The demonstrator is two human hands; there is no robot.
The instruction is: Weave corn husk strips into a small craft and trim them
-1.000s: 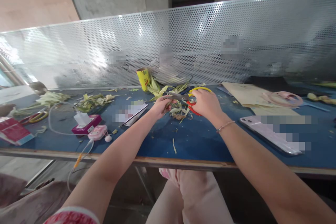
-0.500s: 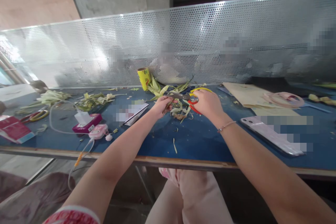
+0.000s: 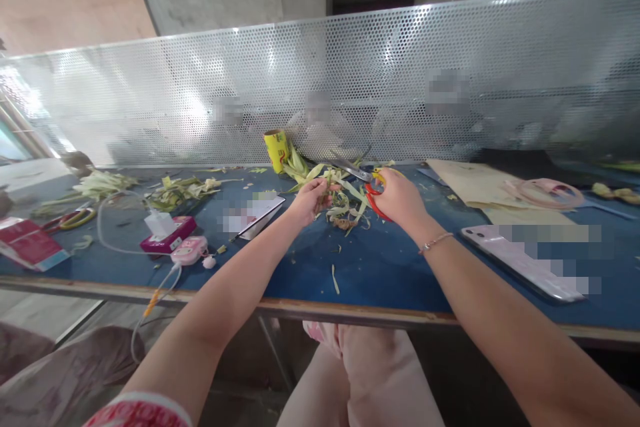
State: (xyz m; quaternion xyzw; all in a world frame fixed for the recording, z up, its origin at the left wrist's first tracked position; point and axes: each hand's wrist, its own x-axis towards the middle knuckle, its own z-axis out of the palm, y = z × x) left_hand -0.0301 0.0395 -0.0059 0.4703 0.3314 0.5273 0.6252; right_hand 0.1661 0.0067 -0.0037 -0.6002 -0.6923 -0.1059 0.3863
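Note:
My right hand (image 3: 399,197) is closed around the handles of a pair of scissors (image 3: 358,170) with red and yellow grips. The blades point up and left, beyond my left hand. Pinched in the fingers of my left hand (image 3: 314,199) is a thin piece of green leafy plant, like corn husk; the fingers partly hide it. Below and between my hands lie curled pale green husk scraps (image 3: 350,213) with a brown clump. Just behind, longer husk leaves (image 3: 299,165) lean by a yellow cardboard tube (image 3: 277,151).
A phone (image 3: 523,263) lies on the right, another (image 3: 257,215) left of my left arm. Further left are a purple power strip (image 3: 167,235), a pink charm (image 3: 190,250), cables, a red box (image 3: 31,245) and leaf piles. A perforated metal screen (image 3: 280,80) borders the blue table (image 3: 385,273).
The scissors have moved right and away from my left hand's fingers, with the blades tilted further upward. My left hand still pinches the plant piece.

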